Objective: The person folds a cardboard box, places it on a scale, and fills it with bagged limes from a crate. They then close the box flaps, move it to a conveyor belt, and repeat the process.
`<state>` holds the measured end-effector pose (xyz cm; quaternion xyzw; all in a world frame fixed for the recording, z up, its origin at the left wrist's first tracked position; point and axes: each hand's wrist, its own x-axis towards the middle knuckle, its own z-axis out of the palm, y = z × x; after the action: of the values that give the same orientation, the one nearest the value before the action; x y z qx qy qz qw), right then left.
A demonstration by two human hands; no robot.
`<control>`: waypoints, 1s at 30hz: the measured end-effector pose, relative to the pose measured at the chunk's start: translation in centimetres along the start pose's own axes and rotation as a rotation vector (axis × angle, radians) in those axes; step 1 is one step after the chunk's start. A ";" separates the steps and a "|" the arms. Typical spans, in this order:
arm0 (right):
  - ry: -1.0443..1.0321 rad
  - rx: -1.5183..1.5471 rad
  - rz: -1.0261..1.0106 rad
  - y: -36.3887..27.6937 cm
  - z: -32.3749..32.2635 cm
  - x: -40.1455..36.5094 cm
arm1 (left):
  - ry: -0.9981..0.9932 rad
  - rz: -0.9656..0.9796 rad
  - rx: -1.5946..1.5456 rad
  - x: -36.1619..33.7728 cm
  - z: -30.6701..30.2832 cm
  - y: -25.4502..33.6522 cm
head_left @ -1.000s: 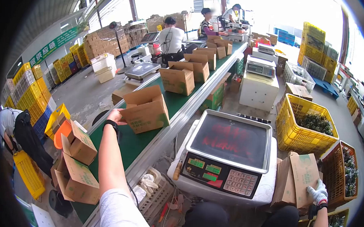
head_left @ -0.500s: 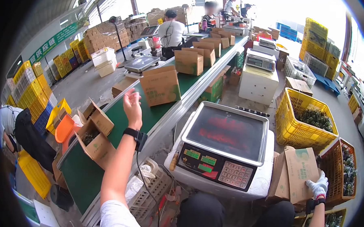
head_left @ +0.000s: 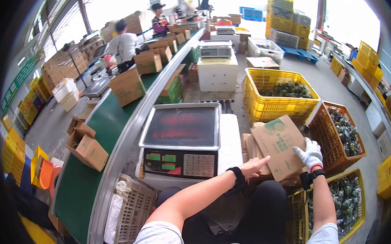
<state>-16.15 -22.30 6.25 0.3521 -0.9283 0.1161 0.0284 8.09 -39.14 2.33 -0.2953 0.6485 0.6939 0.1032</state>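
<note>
A folded-flat cardboard box [head_left: 278,145], printed in green, lies tilted on top of a stack of similar flat boxes [head_left: 252,146]. My right hand [head_left: 309,154], in a white knitted glove, grips its right edge with the thumb on the printed face. At the lower left edge of the same box is my bare left hand [head_left: 253,167], index finger stretched out over the cardboard and holding nothing. Left of the stack, a weighing scale [head_left: 181,125] with a bare dark plate rests on a white foam box [head_left: 231,145].
A green conveyor belt [head_left: 117,118] on my left carries several open cardboard boxes [head_left: 89,149]. Yellow crate [head_left: 274,109], brown crate [head_left: 327,160] and another yellow crate [head_left: 362,203] hold dark green wrapped produce. A white basket [head_left: 132,211] stands below the belt. Several people work farther along.
My left hand has come from above the belt down to the flat cardboard box. The view has turned right. My right hand stays on the flat box.
</note>
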 end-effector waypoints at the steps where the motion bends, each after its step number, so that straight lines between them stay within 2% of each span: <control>1: 0.065 0.000 -0.042 0.3 -0.2 -0.2 | 0.026 -0.025 -0.010 -0.3 0.7 1.3; 2: 0.113 0.006 -0.076 -0.2 -1.4 -0.7 | 0.035 0.049 0.093 3.8 0.8 -0.4; 3: 0.163 0.016 -0.116 -0.8 -2.7 -0.9 | -0.051 0.085 0.002 2.8 1.3 0.5; 5: -0.001 0.396 -0.030 -1.3 -5.1 -0.7 | -0.108 0.124 -0.099 0.4 2.6 2.5; 7: 0.116 0.478 -0.212 -0.6 -6.3 -0.2 | -0.034 0.216 -0.129 -1.3 2.8 4.6; 8: 0.109 0.484 -0.229 -1.1 -8.0 -0.2 | 0.143 0.438 -0.131 0.5 2.4 3.9; 9: 0.102 0.492 -0.246 -1.9 -10.1 -0.7 | 0.539 0.675 0.072 3.8 1.4 2.7; 11: 0.230 0.469 -0.434 -3.7 -13.5 -2.5 | 0.791 0.826 0.021 -0.3 0.3 7.5; 13: 0.238 0.387 -0.648 -4.9 -14.8 -3.8 | 0.887 0.829 -0.013 -1.3 -0.8 10.1; 15: 0.269 0.306 -0.710 -5.8 -13.7 -5.2 | 0.699 0.864 -0.328 -0.1 -1.1 9.9; 17: 0.288 0.377 -0.661 -6.5 -12.8 -6.1 | 0.730 0.798 -0.321 0.6 -1.4 8.7; 19: -0.012 0.515 -0.380 -6.6 -13.5 -5.5 | 0.754 0.736 -0.308 1.5 -1.6 8.3; 22: -0.296 0.471 -0.238 -5.9 -14.8 -2.1 | 0.730 0.762 -0.286 0.9 -1.4 8.2; 23: -0.342 0.406 -0.272 -6.3 -16.1 -1.7 | 0.725 0.765 -0.282 0.7 -1.2 8.4; 25: -0.193 0.307 -0.713 -3.2 -13.9 1.1 | 0.704 0.860 -0.236 0.2 -0.8 8.9; 27: -0.163 0.175 -0.790 -2.2 -13.4 3.4 | 0.731 0.822 -0.109 0.7 -0.9 7.2; 29: -0.307 0.212 -0.831 -1.4 -13.8 5.1 | 0.759 0.794 0.012 0.6 -0.7 6.6; 30: -0.367 0.295 -0.684 -2.5 -14.4 4.2 | 0.743 0.798 -0.090 0.4 -0.7 7.1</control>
<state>-18.03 -23.40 21.33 0.6555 -0.7209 0.1669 -0.1511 4.24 -40.87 8.05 -0.2557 0.6725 0.5554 -0.4169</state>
